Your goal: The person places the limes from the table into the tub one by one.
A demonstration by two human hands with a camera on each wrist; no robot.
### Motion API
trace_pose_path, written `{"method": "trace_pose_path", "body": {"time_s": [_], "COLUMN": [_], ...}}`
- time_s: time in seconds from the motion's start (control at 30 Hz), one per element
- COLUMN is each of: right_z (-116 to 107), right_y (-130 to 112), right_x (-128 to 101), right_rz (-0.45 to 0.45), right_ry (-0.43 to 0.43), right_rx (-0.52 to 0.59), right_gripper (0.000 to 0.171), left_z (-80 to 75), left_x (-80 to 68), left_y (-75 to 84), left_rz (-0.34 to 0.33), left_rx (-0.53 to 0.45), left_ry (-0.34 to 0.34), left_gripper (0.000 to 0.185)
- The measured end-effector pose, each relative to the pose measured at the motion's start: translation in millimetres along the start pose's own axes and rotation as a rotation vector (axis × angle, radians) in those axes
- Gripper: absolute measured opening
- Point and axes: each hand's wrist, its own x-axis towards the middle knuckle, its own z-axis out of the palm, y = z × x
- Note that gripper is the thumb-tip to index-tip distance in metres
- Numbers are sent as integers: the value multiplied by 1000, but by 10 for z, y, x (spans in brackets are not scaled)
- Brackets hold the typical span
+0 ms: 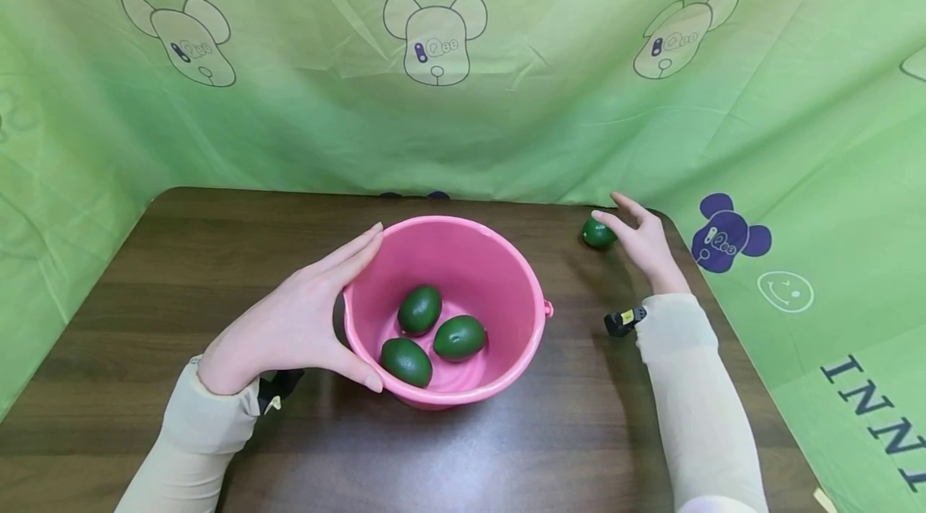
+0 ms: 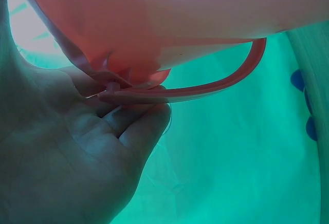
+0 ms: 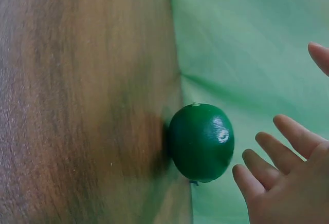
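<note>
Facing a green printed cloth (image 1: 535, 135) across a brown table (image 1: 217, 256). Gripping a pink bucket (image 1: 506, 272) with the left hand (image 1: 297, 328), stretching thumb and fingers wide along its rim and, in the dim left-wrist view, seemingly touching its handle (image 2: 205, 92). Looking down on three green fruits (image 1: 460, 338) lying inside. Hovering the right hand (image 1: 644, 244), fingers wide, just beside a fourth fruit (image 1: 596, 235) near the table's back right corner.

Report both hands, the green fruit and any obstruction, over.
Left hand grips pink bucket, three green fruits inside. Right hand beside loose green fruit, fingers spread, not touching. No obstruction seen between them.
</note>
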Motion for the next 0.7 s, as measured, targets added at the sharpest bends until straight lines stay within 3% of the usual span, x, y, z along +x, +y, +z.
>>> {"method": "trace_pose_path", "body": {"time_s": [0.4,0.7], "right_z": [122,136], "right_y": [90,259], "right_x": [150,224], "right_rz": [-23,24], "right_ry": [-14,-34], "right_rx": [-175,-253], "right_gripper": [86,89], "left_z": [-3,-2], "left_x": [10,7], "left_y": [10,-1], "left_rz": [-6,0], "left_rx": [-6,-2], "left_ry": [-7,-7], "left_gripper": [145,146]}}
